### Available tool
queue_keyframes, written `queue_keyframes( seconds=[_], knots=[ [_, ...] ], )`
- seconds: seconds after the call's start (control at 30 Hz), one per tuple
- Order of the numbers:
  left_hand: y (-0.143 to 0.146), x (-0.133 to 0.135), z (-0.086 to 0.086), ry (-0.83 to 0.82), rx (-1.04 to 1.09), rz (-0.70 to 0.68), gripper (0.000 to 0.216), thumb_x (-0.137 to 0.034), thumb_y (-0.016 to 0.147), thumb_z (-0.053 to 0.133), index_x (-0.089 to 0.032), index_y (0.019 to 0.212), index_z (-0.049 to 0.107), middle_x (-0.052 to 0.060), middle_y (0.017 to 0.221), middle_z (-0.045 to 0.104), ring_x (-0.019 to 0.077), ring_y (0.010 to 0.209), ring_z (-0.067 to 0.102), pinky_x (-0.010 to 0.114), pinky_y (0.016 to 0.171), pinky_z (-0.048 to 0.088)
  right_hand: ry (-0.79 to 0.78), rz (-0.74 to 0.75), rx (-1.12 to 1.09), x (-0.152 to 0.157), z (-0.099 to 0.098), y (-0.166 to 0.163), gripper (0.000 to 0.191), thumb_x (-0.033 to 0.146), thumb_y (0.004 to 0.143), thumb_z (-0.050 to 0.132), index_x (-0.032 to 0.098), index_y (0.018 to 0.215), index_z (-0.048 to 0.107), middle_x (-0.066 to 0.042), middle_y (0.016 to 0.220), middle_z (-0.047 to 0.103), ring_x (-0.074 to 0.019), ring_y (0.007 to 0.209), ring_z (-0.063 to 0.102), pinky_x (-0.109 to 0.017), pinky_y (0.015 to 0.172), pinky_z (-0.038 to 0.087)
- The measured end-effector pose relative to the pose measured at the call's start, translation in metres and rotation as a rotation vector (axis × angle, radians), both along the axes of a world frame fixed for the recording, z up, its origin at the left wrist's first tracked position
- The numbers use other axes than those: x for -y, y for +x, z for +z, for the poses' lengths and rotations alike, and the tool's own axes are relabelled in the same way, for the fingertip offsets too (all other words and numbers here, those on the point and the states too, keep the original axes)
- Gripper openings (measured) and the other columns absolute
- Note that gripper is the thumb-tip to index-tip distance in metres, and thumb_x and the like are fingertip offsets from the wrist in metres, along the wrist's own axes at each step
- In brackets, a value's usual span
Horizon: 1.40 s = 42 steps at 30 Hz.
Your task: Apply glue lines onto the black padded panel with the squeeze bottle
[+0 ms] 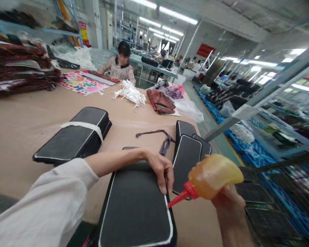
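A black rectangular panel point(137, 206) with rounded corners and a white line along its border lies in front of me, on what looks like a stack. Reaching across its far part, my left hand point(159, 168) is closed at the right edge, thumb on top and fingers bent over the side. My right hand point(229, 199) is wrapped round a soft squeeze bottle point(213, 176) of amber liquid, probably glue. The bottle is tilted, its red nozzle point(180, 198) pointing left and down at the white line, just below my left fingertips.
A strapped stack of black panels point(72, 135) sits at left, more panels point(187, 154) at right. Beyond lie a dark strap point(164, 144), white strips point(131, 93) and brown material point(161, 102). A co-worker point(119, 68) sits across the table point(123, 120). A metal post point(247, 109) slants at right.
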State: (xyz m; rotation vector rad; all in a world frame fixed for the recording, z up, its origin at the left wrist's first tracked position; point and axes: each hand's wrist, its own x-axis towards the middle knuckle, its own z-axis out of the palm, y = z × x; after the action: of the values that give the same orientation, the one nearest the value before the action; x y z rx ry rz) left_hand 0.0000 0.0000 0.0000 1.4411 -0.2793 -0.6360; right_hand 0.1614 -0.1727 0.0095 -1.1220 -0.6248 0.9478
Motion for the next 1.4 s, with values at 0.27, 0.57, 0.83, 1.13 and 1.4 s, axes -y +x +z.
queue_keyframes(
  seconds=[0.27,0.57,0.83,1.13,1.4],
  knots=[
    [-0.002,-0.001,0.005,-0.01,-0.003,0.025,0.024,-0.02,0.061,0.074,-0.014,0.083,0.072,-0.001,0.076,0.07,0.0148,0.075,0.064,0.019,0.073,0.05,0.007,0.009,-0.022,-0.003,-0.003,0.001,0.076,0.043,0.048,0.075,0.027,0.118,0.051,-0.009,0.113,0.056,-0.0268,0.089,0.057,-0.04,0.073,0.05],
    [-0.006,0.0,0.009,-0.02,-0.008,0.044,0.022,-0.017,0.061,0.073,-0.015,0.082,0.073,-0.003,0.074,0.07,0.0138,0.075,0.064,0.018,0.074,0.049,-0.015,0.023,-0.021,-0.002,-0.003,0.001,0.077,0.043,0.048,0.073,0.024,0.119,0.049,-0.011,0.107,0.059,-0.0296,0.087,0.057,-0.045,0.075,0.048],
    [-0.009,-0.001,0.011,-0.023,-0.011,0.051,0.023,-0.019,0.06,0.074,-0.014,0.082,0.073,-0.002,0.075,0.07,0.0142,0.075,0.063,0.018,0.074,0.049,0.007,0.012,-0.03,-0.002,-0.007,0.001,0.077,0.042,0.048,0.073,0.026,0.12,0.048,-0.009,0.111,0.055,-0.0254,0.085,0.055,-0.04,0.072,0.048],
    [-0.011,-0.007,0.008,0.025,0.023,0.097,0.025,-0.024,0.06,0.074,-0.014,0.084,0.073,0.0,0.078,0.07,0.0166,0.077,0.064,0.02,0.073,0.05,-0.016,-0.009,-0.075,0.004,-0.007,0.002,0.078,0.041,0.045,0.073,0.025,0.117,0.051,-0.01,0.111,0.056,-0.0258,0.083,0.056,-0.039,0.071,0.048],
    [-0.018,-0.017,0.0,0.062,0.043,0.187,0.029,-0.027,0.062,0.074,-0.014,0.088,0.072,0.0,0.078,0.071,0.0154,0.077,0.064,0.019,0.072,0.049,-0.067,-0.138,-0.042,0.011,-0.011,0.003,0.071,0.043,0.051,0.069,0.023,0.117,0.052,-0.012,0.106,0.059,-0.033,0.102,0.052,-0.047,0.08,0.046]
  ],
)
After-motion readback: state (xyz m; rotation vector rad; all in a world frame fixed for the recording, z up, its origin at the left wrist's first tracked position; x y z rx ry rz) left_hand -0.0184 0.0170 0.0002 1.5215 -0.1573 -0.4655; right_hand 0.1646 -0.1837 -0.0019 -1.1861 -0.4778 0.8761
